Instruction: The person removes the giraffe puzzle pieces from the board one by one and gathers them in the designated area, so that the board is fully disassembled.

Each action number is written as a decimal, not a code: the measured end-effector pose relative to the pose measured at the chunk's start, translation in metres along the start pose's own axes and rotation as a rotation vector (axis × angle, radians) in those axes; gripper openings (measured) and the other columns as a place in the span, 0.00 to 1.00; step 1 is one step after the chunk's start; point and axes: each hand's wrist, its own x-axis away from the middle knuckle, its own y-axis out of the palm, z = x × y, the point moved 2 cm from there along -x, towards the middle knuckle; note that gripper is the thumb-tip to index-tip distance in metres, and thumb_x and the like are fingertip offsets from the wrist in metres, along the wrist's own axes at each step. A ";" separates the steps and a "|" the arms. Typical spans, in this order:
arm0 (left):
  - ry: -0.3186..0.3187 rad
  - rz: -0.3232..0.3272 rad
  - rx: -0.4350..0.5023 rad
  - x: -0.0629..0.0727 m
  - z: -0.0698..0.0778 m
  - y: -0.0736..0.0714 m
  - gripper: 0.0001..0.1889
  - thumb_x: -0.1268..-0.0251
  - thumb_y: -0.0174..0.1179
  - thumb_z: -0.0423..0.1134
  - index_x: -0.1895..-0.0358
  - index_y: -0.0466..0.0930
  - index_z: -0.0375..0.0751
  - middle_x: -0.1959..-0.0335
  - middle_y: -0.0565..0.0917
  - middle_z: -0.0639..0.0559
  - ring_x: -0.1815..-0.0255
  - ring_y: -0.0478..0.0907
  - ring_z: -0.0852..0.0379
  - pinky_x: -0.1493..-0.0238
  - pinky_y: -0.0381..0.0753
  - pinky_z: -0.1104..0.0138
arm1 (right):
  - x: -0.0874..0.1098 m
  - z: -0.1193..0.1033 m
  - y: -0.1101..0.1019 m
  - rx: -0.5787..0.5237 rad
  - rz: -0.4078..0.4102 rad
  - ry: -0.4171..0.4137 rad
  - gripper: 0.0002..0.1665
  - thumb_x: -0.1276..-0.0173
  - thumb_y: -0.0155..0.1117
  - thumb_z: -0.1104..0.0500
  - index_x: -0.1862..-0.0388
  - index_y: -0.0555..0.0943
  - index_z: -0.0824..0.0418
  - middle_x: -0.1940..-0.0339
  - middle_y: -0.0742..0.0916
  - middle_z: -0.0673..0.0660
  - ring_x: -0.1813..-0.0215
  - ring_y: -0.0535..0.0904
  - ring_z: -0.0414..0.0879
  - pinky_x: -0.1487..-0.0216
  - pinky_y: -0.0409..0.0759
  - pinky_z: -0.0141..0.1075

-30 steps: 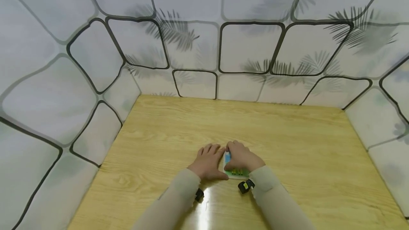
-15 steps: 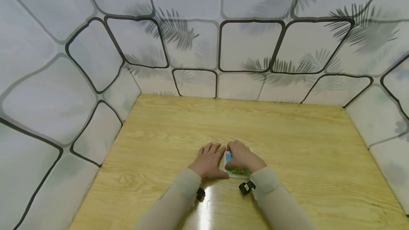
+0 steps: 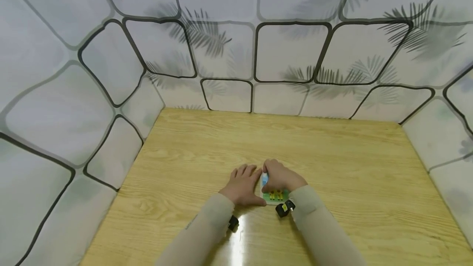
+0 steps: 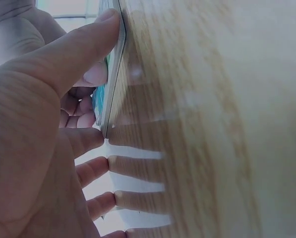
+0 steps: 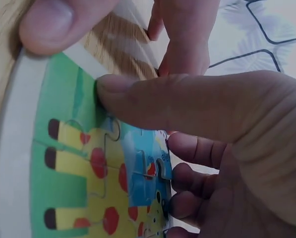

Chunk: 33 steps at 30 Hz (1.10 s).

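A jigsaw puzzle (image 3: 276,195) with a giraffe on green and blue lies flat in a pale-rimmed board. My left hand (image 3: 242,186) rests on the table along its left side, fingers spread; the thumb tip touches the board's near left corner. Above the puzzle, my right hand (image 3: 281,177) is bent over its upper part. The right thumb (image 5: 167,101) presses on the picture's left side, while the curled fingertips (image 5: 185,178) meet its far edge. Cut lines between pieces show in the right wrist view. The right hand hides much of the puzzle from the head view.
The wooden table (image 3: 184,151) stretches around both hands. Pale cloth walls (image 3: 288,52) with dark outlines and leaf prints enclose its back and sides. Small black wrist cameras (image 3: 284,208) sit under both wrists, the right one beside the board's near edge.
My right hand has shifted slightly up, its fingers bending more, and more of the giraffe's legs shows below it. The left hand keeps its place at the board's side.
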 end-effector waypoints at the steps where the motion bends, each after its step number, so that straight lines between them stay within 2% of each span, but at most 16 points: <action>1: 0.000 -0.001 0.002 0.000 0.000 0.000 0.55 0.46 0.68 0.69 0.19 0.54 0.52 0.21 0.57 0.47 0.21 0.51 0.42 0.24 0.52 0.44 | 0.000 0.000 0.000 0.009 -0.003 0.001 0.25 0.48 0.82 0.59 0.60 0.75 0.61 0.58 0.74 0.58 0.60 0.73 0.51 0.64 0.76 0.41; 5: -0.005 -0.008 0.001 -0.001 -0.001 0.001 0.54 0.45 0.67 0.70 0.18 0.53 0.53 0.20 0.56 0.48 0.21 0.50 0.43 0.24 0.52 0.44 | 0.000 0.001 0.000 0.026 0.004 0.003 0.20 0.46 0.80 0.59 0.61 0.76 0.59 0.58 0.74 0.57 0.58 0.72 0.51 0.60 0.76 0.43; 12: -0.004 -0.005 0.012 0.001 -0.002 0.000 0.54 0.45 0.67 0.69 0.19 0.54 0.52 0.21 0.57 0.48 0.21 0.51 0.43 0.25 0.52 0.45 | 0.001 0.004 0.002 0.006 0.062 -0.012 0.25 0.42 0.78 0.60 0.50 0.77 0.64 0.52 0.77 0.57 0.52 0.75 0.49 0.46 0.78 0.48; 21: -0.002 -0.005 0.017 0.000 -0.001 0.000 0.54 0.46 0.67 0.69 0.19 0.54 0.51 0.21 0.57 0.48 0.21 0.51 0.43 0.24 0.52 0.46 | 0.003 0.000 0.000 0.024 0.065 0.005 0.25 0.44 0.79 0.61 0.52 0.77 0.65 0.54 0.77 0.58 0.56 0.75 0.49 0.48 0.78 0.47; 33: -0.006 -0.016 0.011 0.000 -0.001 -0.001 0.54 0.45 0.67 0.69 0.19 0.54 0.52 0.21 0.56 0.49 0.21 0.50 0.44 0.24 0.51 0.46 | 0.006 -0.005 0.001 0.128 0.093 -0.005 0.23 0.45 0.80 0.59 0.54 0.80 0.65 0.59 0.77 0.57 0.59 0.75 0.49 0.51 0.79 0.47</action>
